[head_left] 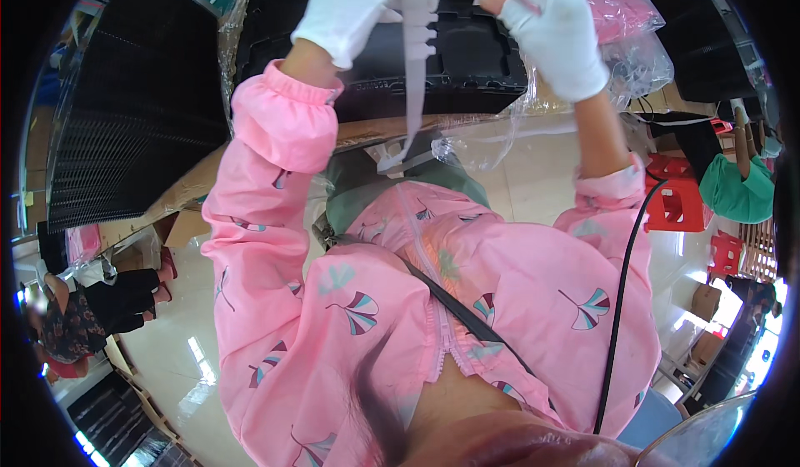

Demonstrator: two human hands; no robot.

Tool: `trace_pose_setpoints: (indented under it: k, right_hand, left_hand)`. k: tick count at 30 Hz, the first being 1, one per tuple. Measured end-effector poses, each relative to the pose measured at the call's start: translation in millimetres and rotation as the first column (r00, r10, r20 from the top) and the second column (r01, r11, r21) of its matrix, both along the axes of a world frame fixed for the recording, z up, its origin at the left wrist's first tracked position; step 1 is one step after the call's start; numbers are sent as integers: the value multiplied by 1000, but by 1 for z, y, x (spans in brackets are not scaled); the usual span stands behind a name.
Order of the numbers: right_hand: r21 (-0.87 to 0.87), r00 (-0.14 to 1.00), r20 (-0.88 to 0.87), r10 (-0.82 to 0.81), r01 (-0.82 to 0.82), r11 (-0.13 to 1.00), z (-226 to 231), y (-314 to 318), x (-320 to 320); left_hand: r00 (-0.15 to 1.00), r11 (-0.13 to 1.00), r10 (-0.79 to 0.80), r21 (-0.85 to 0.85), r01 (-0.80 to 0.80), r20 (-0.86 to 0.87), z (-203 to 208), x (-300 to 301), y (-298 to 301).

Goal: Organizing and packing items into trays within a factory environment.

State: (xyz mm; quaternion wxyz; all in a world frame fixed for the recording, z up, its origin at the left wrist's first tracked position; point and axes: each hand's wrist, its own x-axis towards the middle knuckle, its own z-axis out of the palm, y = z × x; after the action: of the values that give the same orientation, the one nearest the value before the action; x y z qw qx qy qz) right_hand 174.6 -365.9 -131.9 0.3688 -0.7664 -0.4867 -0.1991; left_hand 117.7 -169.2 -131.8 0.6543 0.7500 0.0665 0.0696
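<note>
**Above a stack of black trays, a white strip is held by two gloved hands**

At the far left, a tall stack of dark ribbed panels is propped on cardboard. Next to it, the left hand, gloved in white, is closed around the upper part of a notched white strip, which hangs down from the grip toward the pink jacket. Behind the strip, a stack of black moulded trays is seen, partly wrapped in clear film. Further right, the right hand, also gloved, is curled shut near the strip's top end; whether it pinches the strip cannot be told. Beyond it, a red plastic stool stands on the floor.
</note>
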Motion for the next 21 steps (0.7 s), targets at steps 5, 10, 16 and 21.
trace_pose_setpoints:
  k: [5, 10, 16, 21]
  right_hand:
    - [-540, 815, -579, -19, -365, 758, -32, -13, 64]
    - [-760, 936, -351, -39, -260, 596, -41, 12, 61]
    - [-761, 947, -258, 192, -321, 564, -46, 12, 65]
    - [-779, 972, -229, 55, -217, 588, -47, 16, 53]
  left_hand:
    - [999, 999, -49, 14, 49, -1, 2, -4, 9]
    - [998, 998, -64, 1, 64, 15, -1, -5, 13]
    - [999, 999, -49, 22, 49, -3, 2, -5, 15]
    - [994, 995, -104, -9, 104, 21, 0, -6, 16]
